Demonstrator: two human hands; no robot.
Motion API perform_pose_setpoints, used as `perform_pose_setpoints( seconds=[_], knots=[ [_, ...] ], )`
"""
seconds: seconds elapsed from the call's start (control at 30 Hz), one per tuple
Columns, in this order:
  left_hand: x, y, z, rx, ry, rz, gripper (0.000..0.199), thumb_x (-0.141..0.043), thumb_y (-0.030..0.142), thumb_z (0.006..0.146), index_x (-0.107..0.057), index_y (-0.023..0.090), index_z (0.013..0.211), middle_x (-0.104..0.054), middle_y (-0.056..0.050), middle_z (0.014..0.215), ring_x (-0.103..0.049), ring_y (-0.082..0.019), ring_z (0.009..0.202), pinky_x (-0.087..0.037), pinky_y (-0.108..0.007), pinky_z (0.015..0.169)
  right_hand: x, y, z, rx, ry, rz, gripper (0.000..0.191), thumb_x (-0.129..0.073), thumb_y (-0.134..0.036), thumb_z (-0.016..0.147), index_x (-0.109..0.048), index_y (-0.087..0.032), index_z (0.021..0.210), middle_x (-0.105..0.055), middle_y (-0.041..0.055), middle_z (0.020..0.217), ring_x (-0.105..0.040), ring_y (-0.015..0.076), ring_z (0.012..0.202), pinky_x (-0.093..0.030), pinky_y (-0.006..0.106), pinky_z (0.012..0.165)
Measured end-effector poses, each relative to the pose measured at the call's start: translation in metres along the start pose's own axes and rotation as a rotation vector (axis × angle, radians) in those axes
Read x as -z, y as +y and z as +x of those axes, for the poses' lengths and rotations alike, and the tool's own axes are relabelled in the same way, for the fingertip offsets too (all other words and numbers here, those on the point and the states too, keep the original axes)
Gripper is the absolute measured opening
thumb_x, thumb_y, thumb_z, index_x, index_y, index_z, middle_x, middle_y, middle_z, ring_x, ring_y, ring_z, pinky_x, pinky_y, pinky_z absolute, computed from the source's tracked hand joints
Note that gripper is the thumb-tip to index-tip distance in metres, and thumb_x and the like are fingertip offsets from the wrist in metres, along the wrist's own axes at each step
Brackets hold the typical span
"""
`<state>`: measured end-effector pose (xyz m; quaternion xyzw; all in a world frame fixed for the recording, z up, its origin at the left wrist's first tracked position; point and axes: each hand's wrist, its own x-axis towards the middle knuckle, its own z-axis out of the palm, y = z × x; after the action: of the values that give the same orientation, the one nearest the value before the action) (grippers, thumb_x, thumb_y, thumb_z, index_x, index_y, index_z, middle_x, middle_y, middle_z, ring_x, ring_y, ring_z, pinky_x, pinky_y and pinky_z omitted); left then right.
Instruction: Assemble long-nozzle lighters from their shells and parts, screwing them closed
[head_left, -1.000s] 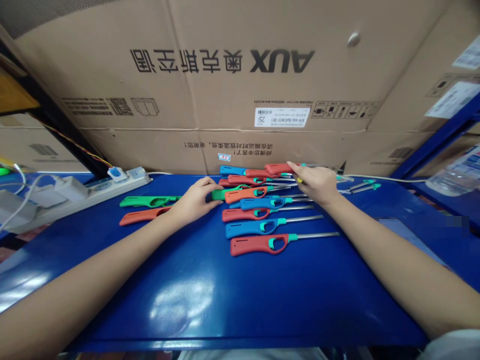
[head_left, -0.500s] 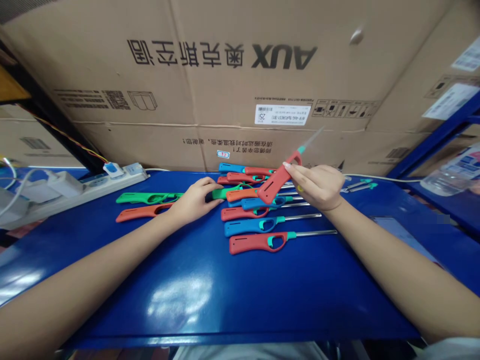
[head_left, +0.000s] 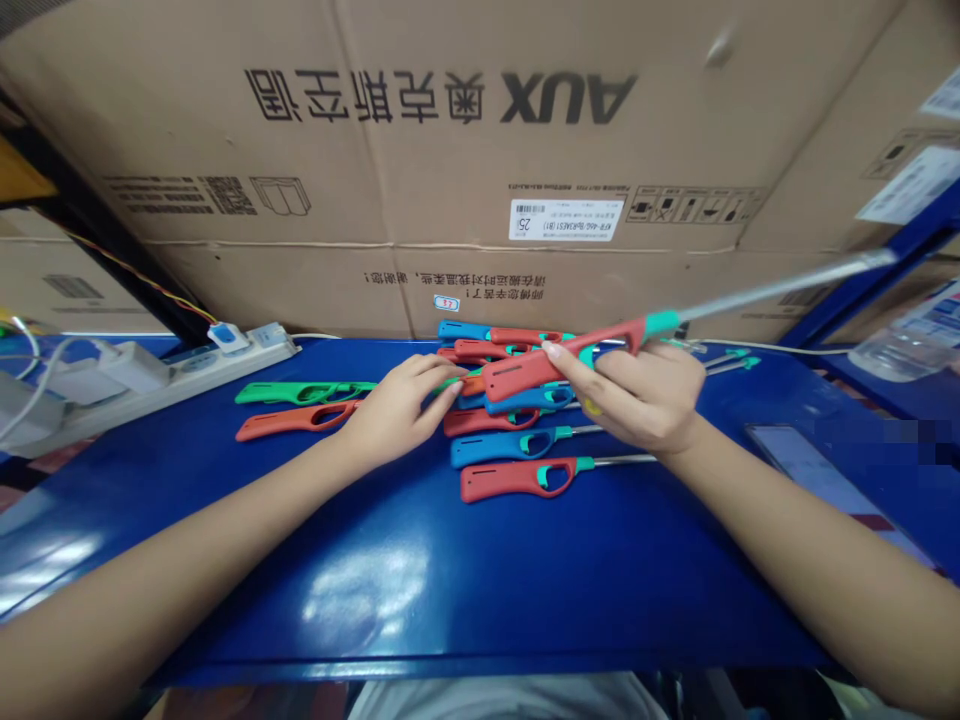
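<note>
My right hand [head_left: 645, 395] is closed around the trigger-guard part of a red long-nosed gas lighter [head_left: 517, 373]. The lighter is raised above the others, its metal tube slanting up to the right. My left hand [head_left: 401, 410] rests on the table at the left of the pile, thumb and fingers pinched on a mostly hidden green lighter [head_left: 450, 387]. Beside those fingertips is an orange handle [head_left: 472, 382]. A blue lighter [head_left: 510, 445] and a red lighter [head_left: 517, 480] lie nearest me, with several more behind, partly covered by my right hand.
Left of my left hand lie a green lighter [head_left: 292, 392] and an orange lighter [head_left: 292, 420]. A white power strip [head_left: 150, 390] with plugs runs along the left. Cardboard boxes [head_left: 450, 150] stand behind the blue table [head_left: 480, 580]. A phone-like slab [head_left: 810, 470] and a plastic bottle [head_left: 900, 345] are at right.
The red lighter in my right hand has swung from steep to nearly level, its tube now reaching far right. My left hand has shifted slightly right.
</note>
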<state>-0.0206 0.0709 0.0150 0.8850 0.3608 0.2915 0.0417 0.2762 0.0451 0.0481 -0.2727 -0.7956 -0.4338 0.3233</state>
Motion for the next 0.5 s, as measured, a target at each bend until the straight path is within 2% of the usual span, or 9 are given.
perform_pose_setpoints(
  seconds=[0.07,0.17,0.23,0.3,0.33,0.37,0.43,0.5],
  knots=[
    [0.007,0.017,-0.001,0.037,-0.001,-0.116,0.034,-0.038,0.031,0.107,-0.067,0.015,0.116,-0.068,-0.01,0.119,-0.062,-0.022,0.112,-0.048,-0.039,0.102,0.015,-0.017,0.004,-0.092,-0.076,0.077,0.038,-0.053,-0.018,0.095,-0.069,-0.027,0.128,-0.065,-0.0037,0.06,-0.046,0.012,0.048,-0.031,0.031,0.051],
    [0.016,0.042,-0.006,0.069,-0.085,-0.227,0.036,-0.036,0.033,0.108,-0.064,0.017,0.123,-0.067,-0.008,0.124,-0.059,-0.021,0.119,-0.046,-0.037,0.106,0.038,-0.051,0.002,-0.266,-0.391,0.343,0.039,-0.055,-0.014,0.087,-0.073,-0.021,0.121,-0.078,0.0012,0.09,-0.064,0.0146,0.062,-0.041,0.03,0.054],
    [0.02,0.059,-0.014,0.048,-0.153,-0.228,0.035,-0.038,0.035,0.108,-0.061,0.019,0.128,-0.065,-0.007,0.128,-0.058,-0.02,0.122,-0.044,-0.037,0.108,0.052,-0.074,-0.006,-0.319,-0.554,0.49,0.041,-0.059,-0.012,0.082,-0.074,-0.023,0.119,-0.08,0.0005,0.089,-0.069,0.0166,0.066,-0.045,0.029,0.055],
    [0.02,0.073,-0.024,-0.014,-0.259,-0.2,0.038,-0.049,0.042,0.103,-0.057,0.021,0.134,-0.063,-0.008,0.132,-0.057,-0.022,0.123,-0.046,-0.038,0.106,0.062,-0.093,-0.016,-0.326,-0.674,0.542,0.044,-0.063,-0.012,0.078,-0.073,-0.022,0.12,-0.08,0.0026,0.087,-0.07,0.02,0.064,-0.046,0.032,0.052],
    [0.019,0.079,-0.03,-0.061,-0.303,-0.185,0.043,-0.056,0.046,0.099,-0.058,0.021,0.133,-0.064,-0.008,0.128,-0.059,-0.023,0.118,-0.049,-0.038,0.101,0.067,-0.1,-0.021,-0.319,-0.737,0.557,0.043,-0.065,-0.016,0.078,-0.073,-0.021,0.12,-0.079,0.0042,0.086,-0.07,0.0219,0.063,-0.047,0.034,0.051],
    [0.017,0.084,-0.036,-0.083,-0.351,-0.153,0.043,-0.059,0.048,0.096,-0.06,0.021,0.13,-0.066,-0.008,0.124,-0.061,-0.025,0.113,-0.051,-0.039,0.097,0.07,-0.105,-0.024,-0.312,-0.78,0.566,0.04,-0.068,-0.02,0.078,-0.074,-0.02,0.118,-0.079,0.0046,0.083,-0.069,0.0231,0.059,-0.047,0.036,0.049],
    [0.011,0.09,-0.046,-0.151,-0.427,-0.08,0.031,-0.056,0.046,0.098,-0.07,0.02,0.108,-0.069,-0.007,0.107,-0.063,-0.025,0.099,-0.053,-0.041,0.087,0.077,-0.109,-0.027,-0.34,-0.818,0.615,0.031,-0.069,-0.027,0.083,-0.074,-0.023,0.113,-0.077,0.0037,0.083,-0.069,0.0221,0.06,-0.049,0.035,0.048],
    [0.005,0.09,-0.053,-0.165,-0.47,-0.033,0.026,-0.054,0.039,0.099,-0.07,0.018,0.099,-0.068,-0.007,0.098,-0.064,-0.024,0.091,-0.053,-0.04,0.082,0.08,-0.104,-0.026,-0.395,-0.772,0.659,0.019,-0.066,-0.033,0.089,-0.075,-0.03,0.104,-0.075,0.0003,0.085,-0.069,0.018,0.062,-0.05,0.031,0.05]
  ],
)
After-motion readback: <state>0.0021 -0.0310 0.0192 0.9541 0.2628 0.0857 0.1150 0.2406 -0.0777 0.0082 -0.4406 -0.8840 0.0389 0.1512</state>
